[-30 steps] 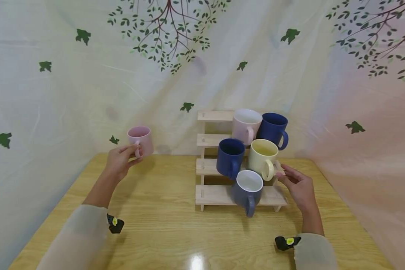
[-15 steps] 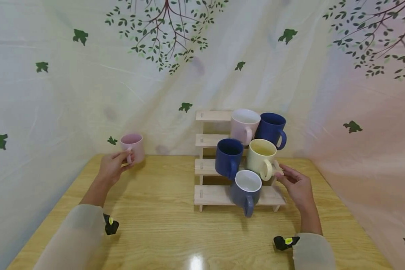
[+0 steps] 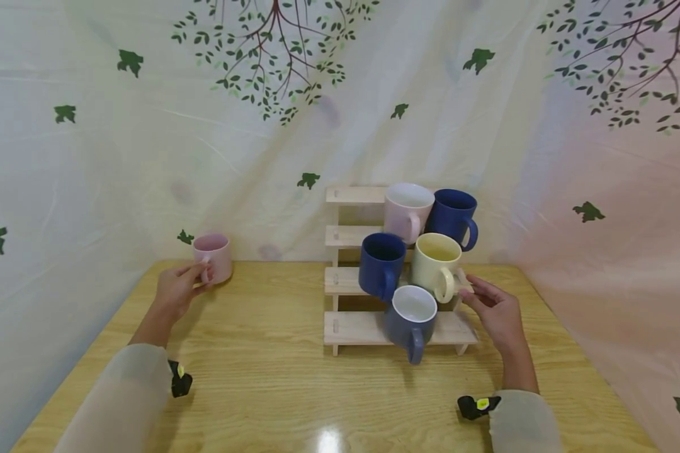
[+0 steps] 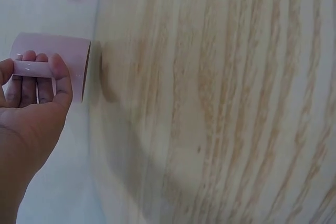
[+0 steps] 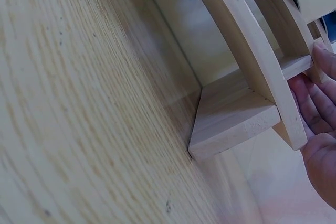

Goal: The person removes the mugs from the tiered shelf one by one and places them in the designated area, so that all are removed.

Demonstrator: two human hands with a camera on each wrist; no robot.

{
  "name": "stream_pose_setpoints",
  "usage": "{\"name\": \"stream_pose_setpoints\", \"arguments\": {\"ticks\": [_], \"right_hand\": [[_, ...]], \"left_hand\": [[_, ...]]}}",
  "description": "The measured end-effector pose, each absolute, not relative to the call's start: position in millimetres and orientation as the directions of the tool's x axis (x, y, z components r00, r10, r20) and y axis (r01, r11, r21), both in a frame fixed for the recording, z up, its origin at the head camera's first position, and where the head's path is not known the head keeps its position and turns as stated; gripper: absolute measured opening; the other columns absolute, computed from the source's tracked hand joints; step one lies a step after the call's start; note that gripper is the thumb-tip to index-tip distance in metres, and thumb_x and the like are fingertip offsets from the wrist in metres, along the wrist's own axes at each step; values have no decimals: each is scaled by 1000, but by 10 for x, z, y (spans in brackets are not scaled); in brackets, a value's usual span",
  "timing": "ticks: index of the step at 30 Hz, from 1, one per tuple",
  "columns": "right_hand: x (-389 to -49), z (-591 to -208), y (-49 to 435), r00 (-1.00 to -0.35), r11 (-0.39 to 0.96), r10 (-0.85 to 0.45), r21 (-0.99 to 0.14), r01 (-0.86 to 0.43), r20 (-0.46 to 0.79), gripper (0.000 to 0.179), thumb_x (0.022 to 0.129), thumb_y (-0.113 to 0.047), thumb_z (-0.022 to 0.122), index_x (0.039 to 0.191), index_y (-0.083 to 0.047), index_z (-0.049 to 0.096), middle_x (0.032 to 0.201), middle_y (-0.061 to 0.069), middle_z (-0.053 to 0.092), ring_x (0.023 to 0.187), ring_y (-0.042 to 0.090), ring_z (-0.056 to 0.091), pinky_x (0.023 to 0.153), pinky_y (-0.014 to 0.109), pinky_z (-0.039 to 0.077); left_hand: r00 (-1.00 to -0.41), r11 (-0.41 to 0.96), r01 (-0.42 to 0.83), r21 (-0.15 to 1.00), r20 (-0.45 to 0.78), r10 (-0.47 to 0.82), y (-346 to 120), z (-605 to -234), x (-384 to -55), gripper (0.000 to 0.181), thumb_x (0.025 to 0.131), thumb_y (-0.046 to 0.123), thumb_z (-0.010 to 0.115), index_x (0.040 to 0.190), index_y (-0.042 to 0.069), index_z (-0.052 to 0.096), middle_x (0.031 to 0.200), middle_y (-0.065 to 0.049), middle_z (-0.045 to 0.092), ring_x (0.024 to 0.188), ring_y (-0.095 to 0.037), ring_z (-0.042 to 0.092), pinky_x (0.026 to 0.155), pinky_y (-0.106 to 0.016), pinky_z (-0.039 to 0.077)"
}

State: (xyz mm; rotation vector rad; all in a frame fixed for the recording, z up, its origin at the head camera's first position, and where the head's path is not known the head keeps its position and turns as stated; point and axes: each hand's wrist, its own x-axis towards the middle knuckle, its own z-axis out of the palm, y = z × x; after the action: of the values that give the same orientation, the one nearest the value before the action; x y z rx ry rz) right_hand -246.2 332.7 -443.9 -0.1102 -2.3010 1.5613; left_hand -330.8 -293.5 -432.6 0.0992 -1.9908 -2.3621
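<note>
My left hand (image 3: pixel 175 290) pinches the handle of a pink mug (image 3: pixel 218 259) at the back left of the table. The mug is upright; in the left wrist view its base stands just above the wood, with its shadow beside it. On the right, my right hand (image 3: pixel 495 311) grips the end of a tier of a wooden stepped rack (image 3: pixel 351 327), thumb above and fingers below in the right wrist view. The rack bears a pale pink mug (image 3: pixel 405 211), two dark blue mugs, one (image 3: pixel 453 211) behind the other (image 3: pixel 378 270), a yellow mug (image 3: pixel 433 264) and a grey-blue mug (image 3: pixel 405 324).
The wood-grain table (image 3: pixel 260 390) ends at a pale cloth backdrop (image 3: pixel 249 151) with printed leaves, which also closes off both sides. The grey-blue mug's handle juts out past the rack's front edge.
My left hand has moved left and down with the pink mug, bringing it close to the tabletop. The right hand keeps its grip on the rack, and the view has turned slightly right.
</note>
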Motion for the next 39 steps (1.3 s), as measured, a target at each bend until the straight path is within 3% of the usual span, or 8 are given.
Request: {"name": "stream_pose_setpoints", "arguments": {"ticks": [16,24,30,39], "right_hand": [[-2486,-4460,3361,-938,383,270,-918,-104,219,57,94,-33,76,143,-8,61,106,-18,69,93,-5,66,80,10,54],[-2461,-4440,3340,-943,389,259,-916,-98,211,59,94,-37,75,144,-9,60,111,-14,70,94,-4,66,81,11,54],[-2430,-4422,3324,-940,392,266,-915,-98,215,60,93,-40,75,144,-11,60,112,-13,70,96,-3,65,82,10,54],[-2442,-4435,3314,-934,391,260,-911,-129,244,58,94,-36,76,142,-8,61,108,-17,69,96,-2,65,81,10,54]], "left_hand": [[-995,-237,-23,971,-45,-87,-2978,-4283,-3226,20,102,7,63,100,-7,77,85,-2,74,81,-12,69,75,-29,63],[-996,-299,-34,954,-58,-69,-3029,-4323,-3200,20,102,1,60,94,-6,77,84,-4,73,79,-13,70,79,-29,63],[-997,-238,-18,971,-36,-71,-3100,-4414,-3283,20,102,8,62,94,-3,78,82,-4,72,80,-12,71,83,-30,62],[-999,-214,-6,977,-17,-50,-3173,-4494,-3345,24,101,12,65,91,-7,74,86,-3,72,85,-13,71,90,-33,59]]}}
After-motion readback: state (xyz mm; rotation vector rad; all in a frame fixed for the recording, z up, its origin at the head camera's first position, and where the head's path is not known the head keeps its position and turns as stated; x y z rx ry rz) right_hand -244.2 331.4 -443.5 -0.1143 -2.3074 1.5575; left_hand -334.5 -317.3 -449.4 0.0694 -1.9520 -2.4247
